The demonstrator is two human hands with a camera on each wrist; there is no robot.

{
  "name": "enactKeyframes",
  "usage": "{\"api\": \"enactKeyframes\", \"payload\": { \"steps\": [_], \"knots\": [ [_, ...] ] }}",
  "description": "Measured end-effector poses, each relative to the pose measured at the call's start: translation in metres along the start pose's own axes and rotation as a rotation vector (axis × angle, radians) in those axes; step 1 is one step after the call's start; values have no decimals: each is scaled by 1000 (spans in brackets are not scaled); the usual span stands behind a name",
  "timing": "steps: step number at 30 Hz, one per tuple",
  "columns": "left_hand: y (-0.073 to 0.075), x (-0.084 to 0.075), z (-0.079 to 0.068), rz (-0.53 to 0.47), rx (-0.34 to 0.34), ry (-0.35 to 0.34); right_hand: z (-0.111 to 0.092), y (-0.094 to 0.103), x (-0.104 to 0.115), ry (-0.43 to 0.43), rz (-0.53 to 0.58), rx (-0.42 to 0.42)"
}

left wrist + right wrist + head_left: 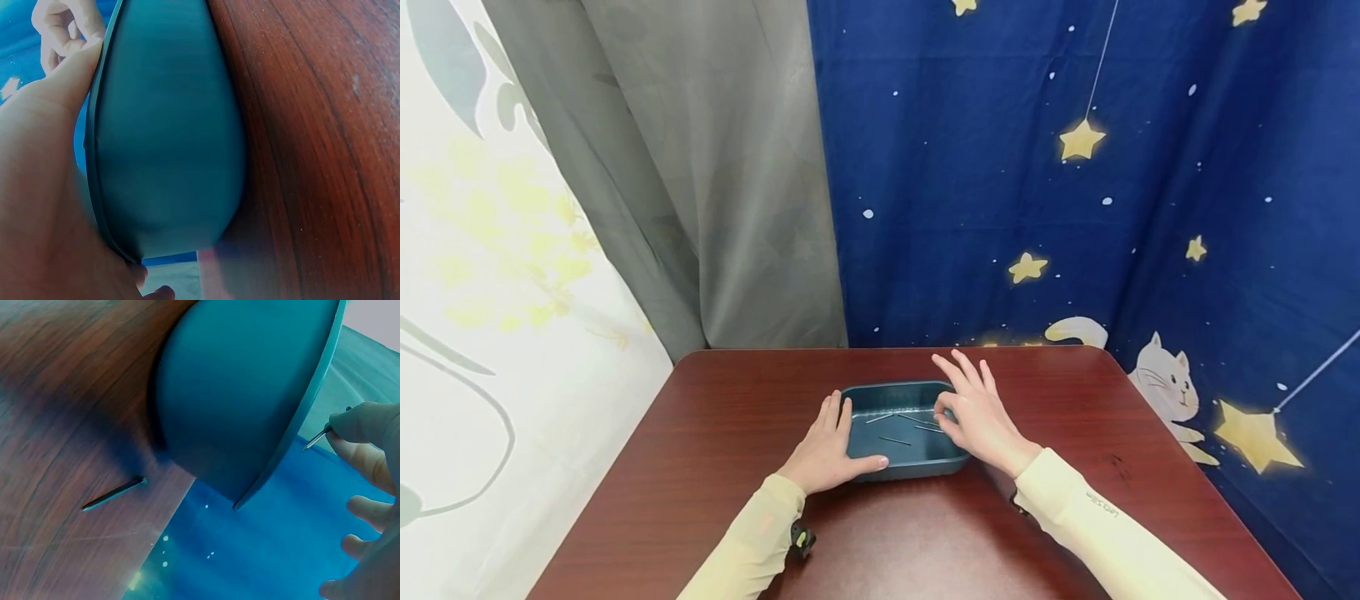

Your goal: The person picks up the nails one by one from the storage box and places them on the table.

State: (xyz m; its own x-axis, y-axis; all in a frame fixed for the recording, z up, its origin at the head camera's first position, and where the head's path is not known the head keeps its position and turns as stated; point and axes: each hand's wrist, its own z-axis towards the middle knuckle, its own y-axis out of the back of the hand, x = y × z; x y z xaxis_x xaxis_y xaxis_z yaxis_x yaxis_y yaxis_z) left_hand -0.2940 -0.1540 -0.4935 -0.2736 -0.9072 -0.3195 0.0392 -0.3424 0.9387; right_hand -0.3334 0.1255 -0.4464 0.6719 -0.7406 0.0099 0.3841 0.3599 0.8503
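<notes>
While a slim nail (317, 437) showed at the right of the right wrist view, its point toward the lower left, the right hand (981, 417) pinched it between thumb and forefinger, the other three fingers spread apart. In the head view that pinch stood at the right end of a blue-green tray (917, 472), low in the centre of the frame, with the nail too small to make out there. Several thin nails (895, 441) lay scattered on the tray's floor. At the tray's left end, the left hand (829, 454) rested on the rim, its thumb stretched along the near edge and its fingers straight and close together at the far left corner. Another nail (114, 494) lay on the table beside the tray, at the lower left of the right wrist view. The reddish-brown table (887, 542) filled the lower middle of the head view; behind it hung a grey curtain (752, 192), upper left of centre, and a starry blue curtain (940, 208) to the right.
</notes>
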Motion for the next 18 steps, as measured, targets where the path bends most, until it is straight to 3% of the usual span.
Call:
{"api": "enactKeyframes", "payload": {
  "steps": [13,18],
  "knots": [
    [-2,3,1,5,-24,-35,-21,5,-19,-79,-1,-40],
    [-1,2,1,10,-33,-37,-30,3,-28,-148,-15,-42]
  ]
}}
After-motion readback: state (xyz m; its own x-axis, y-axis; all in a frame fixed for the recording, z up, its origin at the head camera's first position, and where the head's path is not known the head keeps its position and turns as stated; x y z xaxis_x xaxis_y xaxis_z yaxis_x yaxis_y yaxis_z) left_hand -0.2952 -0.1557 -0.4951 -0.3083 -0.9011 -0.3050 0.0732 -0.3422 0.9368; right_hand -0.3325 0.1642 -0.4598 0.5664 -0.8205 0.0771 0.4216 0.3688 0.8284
